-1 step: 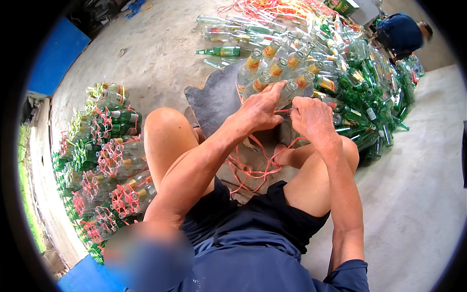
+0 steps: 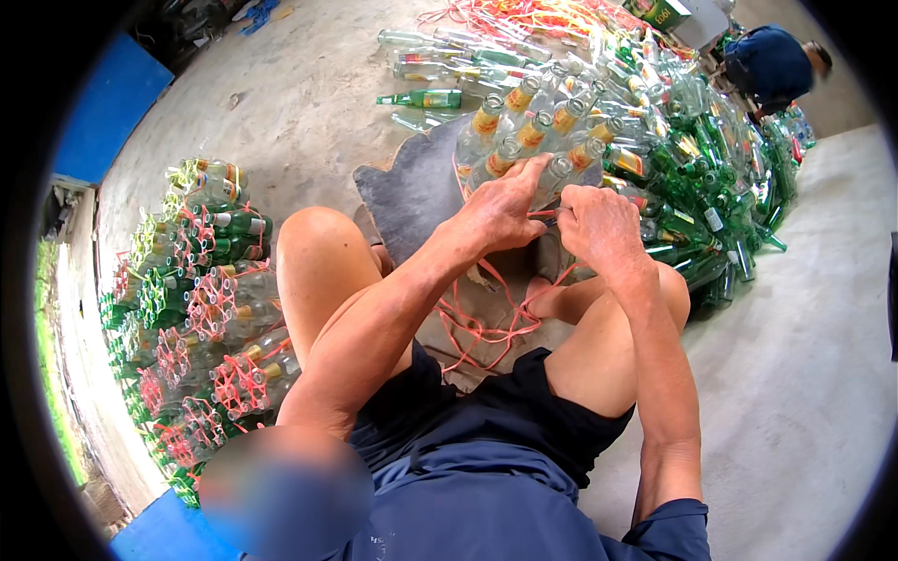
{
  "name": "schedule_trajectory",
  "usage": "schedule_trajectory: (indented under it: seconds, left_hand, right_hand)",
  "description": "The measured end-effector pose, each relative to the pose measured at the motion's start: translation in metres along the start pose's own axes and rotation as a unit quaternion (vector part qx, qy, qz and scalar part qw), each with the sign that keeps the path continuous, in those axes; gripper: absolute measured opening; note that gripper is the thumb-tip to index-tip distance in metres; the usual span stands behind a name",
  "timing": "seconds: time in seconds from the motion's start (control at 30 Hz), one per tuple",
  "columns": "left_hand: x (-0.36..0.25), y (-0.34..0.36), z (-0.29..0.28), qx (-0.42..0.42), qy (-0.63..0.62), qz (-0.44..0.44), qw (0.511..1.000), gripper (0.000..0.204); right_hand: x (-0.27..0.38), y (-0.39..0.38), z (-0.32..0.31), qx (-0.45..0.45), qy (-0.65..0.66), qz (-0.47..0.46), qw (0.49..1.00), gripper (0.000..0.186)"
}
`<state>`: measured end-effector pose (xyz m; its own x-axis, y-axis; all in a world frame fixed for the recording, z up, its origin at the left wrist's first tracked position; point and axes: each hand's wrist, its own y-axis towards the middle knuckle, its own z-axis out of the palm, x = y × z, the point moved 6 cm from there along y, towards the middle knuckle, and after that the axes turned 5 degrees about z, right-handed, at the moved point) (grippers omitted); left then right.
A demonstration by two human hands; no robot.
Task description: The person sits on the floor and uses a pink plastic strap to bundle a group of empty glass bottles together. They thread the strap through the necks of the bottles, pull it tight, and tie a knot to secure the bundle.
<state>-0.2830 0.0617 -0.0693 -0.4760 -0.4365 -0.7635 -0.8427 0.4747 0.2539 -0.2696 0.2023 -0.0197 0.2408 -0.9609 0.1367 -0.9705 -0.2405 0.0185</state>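
Note:
A cluster of clear glass bottles [image 2: 530,140] with yellow-orange neck labels stands upright on a dark grey, ragged-edged board [image 2: 407,192] in front of me. My left hand [image 2: 498,213] grips the near side of the cluster. Its index finger is stretched along the nearest bottle [image 2: 547,194] and its thumb lies lower down. Close on the right, my right hand [image 2: 603,227] is closed on pink plastic twine [image 2: 543,214], a short strand of which spans between the hands. More of this twine hangs in loose loops between my legs. The left hand's other fingers are hidden.
Bottle bundles tied with pink and yellow twine [image 2: 213,304] stand at my left. A large heap of loose green and clear bottles [image 2: 711,178] lies to the right. Loose twine [image 2: 524,17] is piled at the back. Another person [image 2: 769,67] bends over at the far right.

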Motion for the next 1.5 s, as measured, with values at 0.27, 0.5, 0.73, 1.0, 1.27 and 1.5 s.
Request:
schedule_trajectory:
  seconds: [0.27, 0.5, 0.73, 1.0, 1.27, 1.5]
  left_hand:
    - [0.004, 0.011, 0.007, -0.047, -0.038, 0.009, 0.998, 0.073]
    - [0.006, 0.013, 0.007, -0.056, -0.062, -0.003, 0.997, 0.059]
    - [0.014, 0.018, 0.014, -0.074, -0.058, 0.008, 0.996, 0.046]
    - [0.005, 0.021, 0.011, -0.089, -0.11, -0.013, 0.99, 0.036]
    - [0.007, 0.024, 0.012, -0.089, -0.097, 0.009, 0.991, 0.041]
    - [0.011, 0.022, 0.016, -0.071, -0.132, -0.041, 0.988, 0.039]
  right_hand:
    - [0.012, 0.012, -0.022, 0.006, -0.051, -0.033, 0.998, 0.012]
    - [0.015, 0.027, -0.033, 0.02, -0.071, -0.085, 0.994, 0.012]
    - [0.027, 0.036, -0.047, 0.016, -0.085, -0.131, 0.988, 0.01]
    - [0.022, 0.042, -0.044, -0.015, -0.079, -0.173, 0.982, 0.009]
    - [0.021, 0.052, -0.044, 0.024, -0.093, -0.174, 0.98, 0.009]
    - [0.022, 0.058, -0.051, 0.005, -0.07, -0.19, 0.979, 0.012]
